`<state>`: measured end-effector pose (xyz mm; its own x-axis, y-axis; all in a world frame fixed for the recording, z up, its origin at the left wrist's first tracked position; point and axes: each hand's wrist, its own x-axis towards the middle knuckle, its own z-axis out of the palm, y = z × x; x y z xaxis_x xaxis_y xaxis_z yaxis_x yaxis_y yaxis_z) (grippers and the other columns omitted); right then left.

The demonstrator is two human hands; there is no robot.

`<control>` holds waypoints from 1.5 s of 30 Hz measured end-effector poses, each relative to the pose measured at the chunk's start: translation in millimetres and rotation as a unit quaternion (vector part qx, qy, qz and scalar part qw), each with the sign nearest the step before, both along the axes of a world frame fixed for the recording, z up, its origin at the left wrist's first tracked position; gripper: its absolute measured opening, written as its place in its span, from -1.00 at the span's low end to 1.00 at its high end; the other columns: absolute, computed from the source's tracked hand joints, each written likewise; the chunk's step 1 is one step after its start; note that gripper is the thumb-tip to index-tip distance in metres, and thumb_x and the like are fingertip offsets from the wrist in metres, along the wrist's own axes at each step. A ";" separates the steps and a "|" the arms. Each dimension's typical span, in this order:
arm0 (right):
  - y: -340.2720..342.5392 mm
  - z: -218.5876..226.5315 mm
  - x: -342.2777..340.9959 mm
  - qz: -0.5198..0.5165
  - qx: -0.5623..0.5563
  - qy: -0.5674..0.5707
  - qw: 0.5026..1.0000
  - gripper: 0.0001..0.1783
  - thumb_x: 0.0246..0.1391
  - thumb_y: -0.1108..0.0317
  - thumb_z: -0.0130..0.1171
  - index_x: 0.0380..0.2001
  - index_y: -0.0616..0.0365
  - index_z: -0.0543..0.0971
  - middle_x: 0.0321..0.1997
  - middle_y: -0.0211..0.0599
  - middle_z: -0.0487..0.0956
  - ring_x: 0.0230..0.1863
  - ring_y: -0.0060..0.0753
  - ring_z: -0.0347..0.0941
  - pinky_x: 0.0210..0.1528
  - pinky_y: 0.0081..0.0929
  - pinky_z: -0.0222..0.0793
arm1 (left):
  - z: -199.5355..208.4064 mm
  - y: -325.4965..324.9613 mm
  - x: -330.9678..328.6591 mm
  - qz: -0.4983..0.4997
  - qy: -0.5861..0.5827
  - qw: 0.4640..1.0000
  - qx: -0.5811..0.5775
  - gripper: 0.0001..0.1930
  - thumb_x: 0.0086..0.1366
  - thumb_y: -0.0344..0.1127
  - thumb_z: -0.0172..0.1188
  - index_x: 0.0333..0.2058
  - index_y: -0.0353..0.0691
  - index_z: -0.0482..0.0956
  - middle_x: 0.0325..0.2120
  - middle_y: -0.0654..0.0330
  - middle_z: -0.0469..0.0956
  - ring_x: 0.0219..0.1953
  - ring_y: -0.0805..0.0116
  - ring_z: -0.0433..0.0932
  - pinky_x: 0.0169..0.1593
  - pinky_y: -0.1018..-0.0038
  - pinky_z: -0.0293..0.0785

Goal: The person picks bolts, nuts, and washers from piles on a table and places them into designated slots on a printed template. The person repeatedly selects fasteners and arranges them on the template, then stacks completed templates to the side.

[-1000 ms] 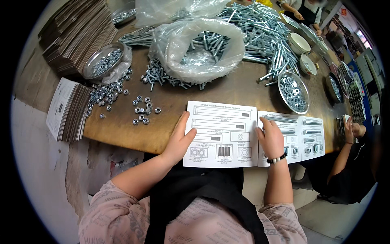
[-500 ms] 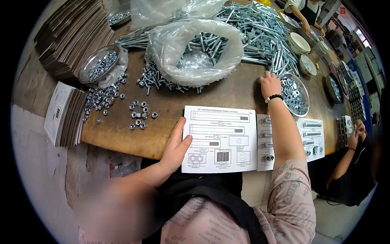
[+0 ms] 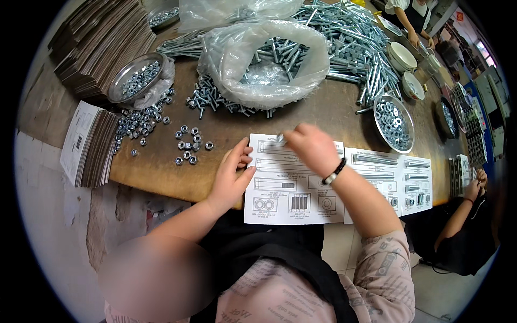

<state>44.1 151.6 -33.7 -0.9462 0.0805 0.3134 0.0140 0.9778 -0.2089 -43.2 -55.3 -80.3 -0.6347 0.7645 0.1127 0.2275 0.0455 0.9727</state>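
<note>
Moderate light, plastic bag [image 3: 226, 67] glinting, right grip [image 3: 313, 149] blurred, lower-left smudge, fisheye-bent edges

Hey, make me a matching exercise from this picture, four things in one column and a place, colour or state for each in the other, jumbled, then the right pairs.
1. Left hand
2. Right hand
3. Front plastic bag
4. Tall cardboard stack

A. Open, with bolts showing inside
B. Brown
C. At the left edge of the printed sheet
D. Above the sheet, a small metal piece at its fingertips

Pairs: 1-C, 2-D, 3-A, 4-B
</note>
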 end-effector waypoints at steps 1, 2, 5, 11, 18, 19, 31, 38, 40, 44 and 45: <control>-15.0 -0.4 1.7 0.012 0.005 -0.029 1.000 -0.78 -0.13 0.31 0.14 -0.31 -0.07 0.52 -0.47 -0.33 0.42 -0.41 -0.25 0.42 -0.42 -0.37 0.38 | 12.7 1.3 -3.6 -0.011 0.065 0.997 -0.045 -0.37 0.08 -0.53 0.08 0.16 -0.30 0.11 -0.10 0.10 0.33 -0.11 0.36 0.35 -0.05 0.50 0.30; -27.4 -0.3 3.6 0.024 0.009 -0.058 0.998 -0.78 -0.13 0.30 0.13 -0.31 -0.08 0.52 -0.47 -0.34 0.42 -0.40 -0.27 0.42 -0.41 -0.37 0.38 | 23.1 2.0 -6.2 -0.021 0.129 0.987 -0.090 -0.37 0.05 -0.52 0.12 0.14 -0.28 0.15 -0.17 0.12 0.38 -0.18 0.38 0.38 -0.11 0.52 0.33; -44.5 -10.4 8.9 0.049 -0.010 -0.053 0.997 -0.79 -0.09 0.33 0.04 -0.31 -0.01 0.50 -0.46 -0.34 0.38 -0.34 -0.31 0.40 -0.35 -0.39 0.39 | 19.4 9.9 -11.9 -0.018 0.266 0.959 -0.095 -0.60 -0.05 -0.44 0.21 -0.15 -0.26 0.45 -0.36 0.16 0.45 -0.32 0.25 0.45 -0.22 0.42 0.36; -33.1 -11.4 16.7 0.027 -0.061 -0.005 0.998 -0.73 -0.18 0.39 0.17 -0.29 0.04 0.53 -0.39 -0.33 0.47 -0.32 -0.26 0.42 -0.30 -0.36 0.37 | 17.3 12.6 -12.5 -0.039 0.287 0.949 -0.125 -0.73 -0.04 -0.35 0.23 -0.29 -0.17 0.52 -0.36 0.21 0.46 -0.24 0.20 0.43 -0.15 0.31 0.29; 27.9 16.1 76.5 -0.160 -0.251 -0.141 0.944 -0.81 -0.08 0.35 0.15 -0.35 0.14 0.55 -0.40 -0.19 0.50 -0.31 -0.17 0.43 -0.24 -0.35 0.35 | 18.2 7.3 -18.2 -0.054 0.291 0.951 -0.093 -0.72 -0.07 -0.39 0.25 -0.30 -0.23 0.52 -0.37 0.18 0.46 -0.35 0.23 0.46 -0.28 0.41 0.38; 26.8 13.1 82.3 -0.139 -0.243 -0.153 0.948 -0.81 -0.12 0.35 0.18 -0.36 0.13 0.55 -0.40 -0.20 0.49 -0.31 -0.18 0.43 -0.24 -0.35 0.35 | 17.9 6.8 -18.8 -0.059 0.287 0.951 -0.096 -0.72 -0.07 -0.40 0.25 -0.30 -0.23 0.52 -0.37 0.18 0.46 -0.35 0.24 0.46 -0.28 0.41 0.38; 32.6 31.8 50.4 -0.121 -0.163 -0.103 0.974 -0.83 -0.13 0.38 0.17 -0.37 0.09 0.54 -0.40 -0.24 0.48 -0.35 -0.16 0.43 -0.31 -0.31 0.34 | 20.1 6.5 -17.9 -0.063 0.263 0.955 -0.123 -0.74 -0.02 -0.35 0.23 -0.28 -0.17 0.53 -0.34 0.21 0.46 -0.26 0.24 0.43 -0.14 0.37 0.28; 60.0 37.3 -74.9 -0.074 0.041 0.112 0.990 -0.87 -0.10 0.38 0.07 -0.41 0.03 0.55 -0.38 -0.27 0.47 -0.24 -0.19 0.40 -0.24 -0.31 0.34 | 21.9 1.1 -17.4 -0.073 0.271 0.952 -0.120 -0.64 -0.02 -0.30 0.24 -0.18 -0.14 0.49 -0.28 0.20 0.45 -0.17 0.22 0.41 -0.07 0.34 0.23; 67.3 35.1 -103.8 -0.104 0.129 0.058 0.985 -0.88 -0.08 0.38 0.03 -0.43 0.00 0.55 -0.36 -0.31 0.48 -0.22 -0.25 0.41 -0.24 -0.32 0.33 | 18.1 -1.0 -17.8 -0.073 0.267 0.954 -0.117 -0.63 -0.02 -0.30 0.25 -0.17 -0.14 0.49 -0.27 0.20 0.45 -0.17 0.22 0.41 -0.07 0.34 0.22; 75.0 21.5 -133.3 -0.143 0.240 0.008 0.960 -0.85 -0.04 0.35 -0.04 -0.48 -0.06 0.55 -0.33 -0.37 0.49 -0.20 -0.35 0.42 -0.23 -0.35 0.31 | 18.4 -3.5 -19.1 -0.078 0.275 0.952 -0.111 -0.59 -0.04 -0.30 0.26 -0.14 -0.17 0.47 -0.22 0.17 0.45 -0.13 0.21 0.40 -0.06 0.37 0.23; 72.7 22.1 -137.6 -0.147 0.254 -0.015 0.956 -0.86 -0.05 0.35 -0.03 -0.47 -0.06 0.54 -0.34 -0.40 0.50 -0.19 -0.38 0.43 -0.22 -0.35 0.31 | 18.0 -4.5 -19.1 -0.077 0.276 0.952 -0.110 -0.58 -0.04 -0.30 0.26 -0.13 -0.17 0.46 -0.22 0.17 0.45 -0.12 0.21 0.39 -0.05 0.37 0.23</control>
